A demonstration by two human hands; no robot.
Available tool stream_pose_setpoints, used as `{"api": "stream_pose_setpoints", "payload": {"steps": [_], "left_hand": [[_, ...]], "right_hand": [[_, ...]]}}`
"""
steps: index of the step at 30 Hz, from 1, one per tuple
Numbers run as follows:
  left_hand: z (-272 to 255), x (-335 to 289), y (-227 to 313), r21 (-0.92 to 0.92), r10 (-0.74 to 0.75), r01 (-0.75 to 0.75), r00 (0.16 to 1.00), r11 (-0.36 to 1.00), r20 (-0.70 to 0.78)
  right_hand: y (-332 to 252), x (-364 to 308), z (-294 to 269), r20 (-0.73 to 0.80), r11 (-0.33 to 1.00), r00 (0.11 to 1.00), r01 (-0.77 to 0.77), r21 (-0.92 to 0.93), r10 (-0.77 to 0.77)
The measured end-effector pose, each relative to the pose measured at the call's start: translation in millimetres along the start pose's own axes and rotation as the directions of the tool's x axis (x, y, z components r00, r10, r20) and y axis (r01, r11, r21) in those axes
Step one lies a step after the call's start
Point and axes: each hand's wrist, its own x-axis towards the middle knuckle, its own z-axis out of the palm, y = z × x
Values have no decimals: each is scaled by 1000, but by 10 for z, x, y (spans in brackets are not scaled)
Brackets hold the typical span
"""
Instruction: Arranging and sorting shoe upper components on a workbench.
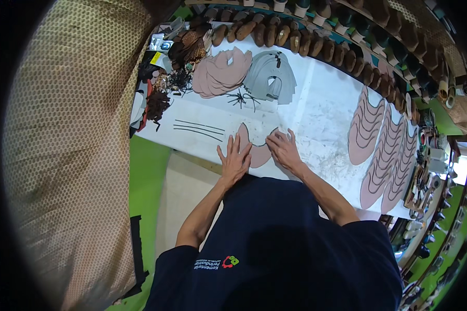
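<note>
A pink U-shaped shoe upper piece (260, 157) lies flat near the table's front edge, with a thin dark strip (258, 145) along its inner curve. My left hand (235, 159) rests on the left arm of the piece, fingers spread and stretched out. On the opposite arm, my right hand (285, 149) has its fingers bent and its thumb and forefinger together at the strip, pressing it to the edge. Left of my left hand, several loose dark strips (198, 128) are laid out side by side.
Behind are stacks of pink pieces (220, 72) and grey pieces (267, 78), with a bunch of black strips (242, 99). Overlapping edged pink pieces (386, 160) form rows at the right. Brown shoe lasts (296, 40) line the back. A patterned curtain (78, 155) hangs left.
</note>
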Motion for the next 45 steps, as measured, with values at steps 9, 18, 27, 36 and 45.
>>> {"api": "stream_pose_setpoints", "payload": {"steps": [9,18,27,36,45], "left_hand": [[-10,59,-48,6,37,-37,999,999,15],[-32,115,-137,4,-46,46,997,999,62],[-132,188,-95,-3,-109,109,991,994,72],[-84,211,-41,43,-220,224,973,974,-73],[48,363,-73,-208,-455,419,874,884,-172]], "right_hand": [[-140,-59,108,17,999,999,50,-17,-50],[-351,82,95,37,997,997,65,-31,-64],[-332,49,80,-128,989,983,-127,73,135],[-331,-176,-233,-220,834,805,-539,117,551],[-390,-109,-87,-163,789,776,-573,221,609]]}}
